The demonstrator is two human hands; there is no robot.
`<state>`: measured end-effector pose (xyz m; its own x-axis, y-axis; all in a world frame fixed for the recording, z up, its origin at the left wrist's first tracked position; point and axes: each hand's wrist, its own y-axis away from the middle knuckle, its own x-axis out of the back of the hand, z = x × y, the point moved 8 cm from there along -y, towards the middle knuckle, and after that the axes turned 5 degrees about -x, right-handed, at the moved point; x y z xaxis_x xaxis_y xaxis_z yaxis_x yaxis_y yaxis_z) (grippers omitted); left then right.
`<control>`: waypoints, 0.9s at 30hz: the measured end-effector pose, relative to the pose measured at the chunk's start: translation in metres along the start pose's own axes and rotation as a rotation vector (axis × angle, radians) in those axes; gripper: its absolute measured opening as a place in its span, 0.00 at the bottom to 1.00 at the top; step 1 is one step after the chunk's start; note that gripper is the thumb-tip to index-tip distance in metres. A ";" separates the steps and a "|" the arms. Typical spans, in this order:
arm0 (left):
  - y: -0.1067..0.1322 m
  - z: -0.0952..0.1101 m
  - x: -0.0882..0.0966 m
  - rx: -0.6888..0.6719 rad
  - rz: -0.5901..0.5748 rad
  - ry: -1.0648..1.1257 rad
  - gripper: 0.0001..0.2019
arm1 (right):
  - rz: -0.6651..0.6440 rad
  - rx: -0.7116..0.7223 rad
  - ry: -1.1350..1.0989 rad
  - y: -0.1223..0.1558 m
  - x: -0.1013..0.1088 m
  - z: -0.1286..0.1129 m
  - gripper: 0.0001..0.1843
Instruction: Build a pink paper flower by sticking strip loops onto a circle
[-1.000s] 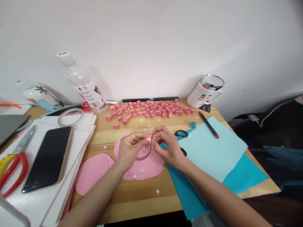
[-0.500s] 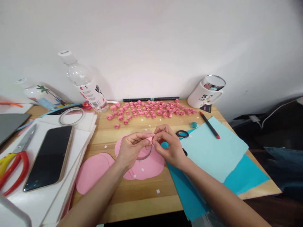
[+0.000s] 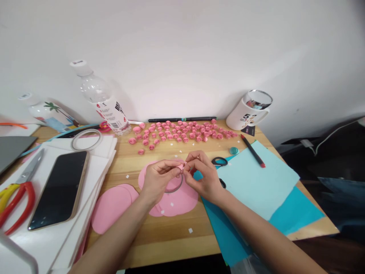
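Note:
Between the fingertips of both hands is a small pink paper strip (image 3: 180,167), partly hidden by the fingers. My left hand (image 3: 159,179) pinches it from the left. My right hand (image 3: 203,176) has its thumb and fingers closed at the strip's right end. Below them, pink paper rounds (image 3: 182,201) lie overlapping on the wooden table, with a grey ring (image 3: 174,191) on top and a few white scraps. More pink paper circles (image 3: 112,209) rest beside my left forearm. Beyond the hands, many small rolled pink paper flowers (image 3: 176,133) are spread out.
At left are a phone (image 3: 59,190), red-and-yellow scissors (image 3: 21,194), a white paper stack (image 3: 99,160) and a water bottle (image 3: 104,102). A mug (image 3: 246,112) stands back right. Blue paper sheets (image 3: 256,182), a red-tipped marker (image 3: 253,151) and black-handled scissors (image 3: 219,161) lie right.
Both hands stay almost in place, with only slight finger movement around the pink paper strip. Nothing else has visibly moved on the table.

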<state>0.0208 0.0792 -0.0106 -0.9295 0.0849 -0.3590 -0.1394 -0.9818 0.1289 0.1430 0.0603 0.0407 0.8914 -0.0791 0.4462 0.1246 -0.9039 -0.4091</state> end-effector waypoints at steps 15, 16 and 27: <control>0.001 -0.009 -0.001 0.145 -0.027 0.116 0.07 | -0.001 0.045 0.024 -0.001 0.003 -0.006 0.05; 0.001 -0.009 -0.001 0.148 -0.027 0.122 0.07 | -0.002 0.047 0.023 -0.001 0.003 -0.006 0.05; 0.002 -0.010 -0.003 0.173 -0.052 0.166 0.07 | 0.023 0.078 0.004 0.001 0.004 -0.008 0.06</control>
<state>0.0269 0.0758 -0.0186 -0.8525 0.0910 -0.5147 -0.2548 -0.9321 0.2572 0.1434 0.0558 0.0487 0.8926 -0.1013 0.4394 0.1381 -0.8662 -0.4803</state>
